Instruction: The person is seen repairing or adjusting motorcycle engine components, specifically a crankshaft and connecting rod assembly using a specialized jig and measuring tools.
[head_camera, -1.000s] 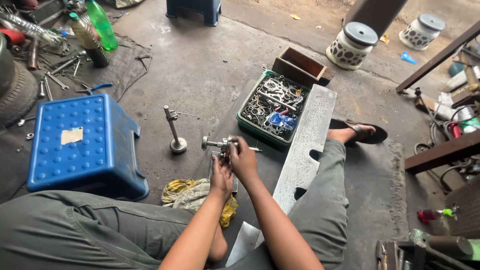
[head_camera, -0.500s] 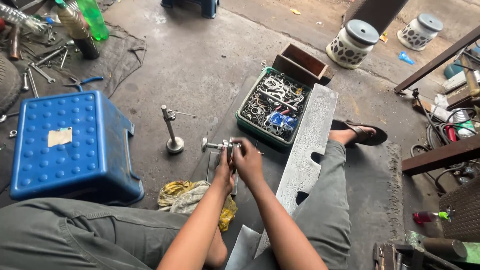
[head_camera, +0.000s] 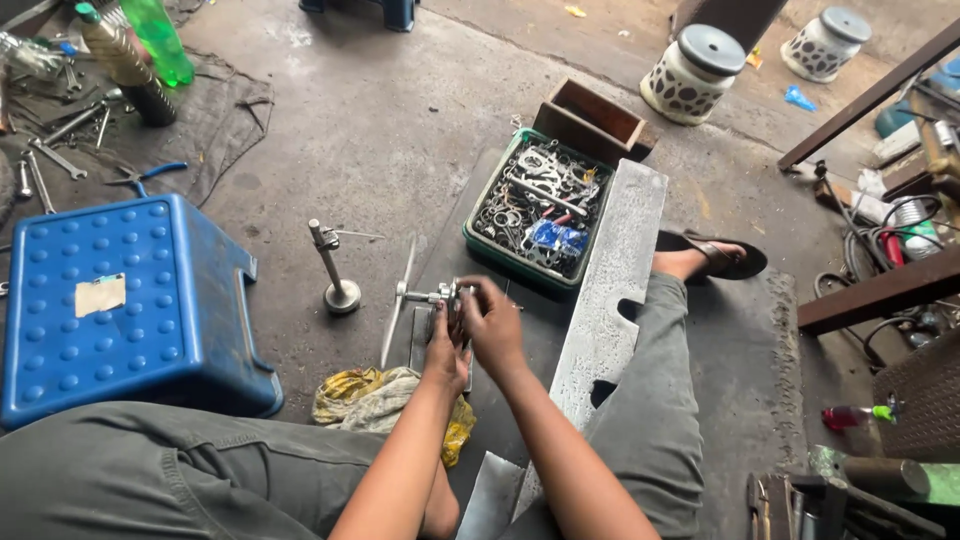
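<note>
Head view: valve (head_camera: 420, 294) juts left (both hands' (head_camera: 480, 330) fingers (head_camera: 478, 292) enclose it).

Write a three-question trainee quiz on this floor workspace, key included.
1. True or false: both hands, the left hand and the right hand, are on the small metal part.
2. What stands upright between the blue plastic stool and the hands?
A. a green bottle
B. a valve
C. a wrench
3. Fill in: the green tray of metal parts lies beside a long grey ____.

Key: 1 true; 2 B; 3 metal slab.
</note>
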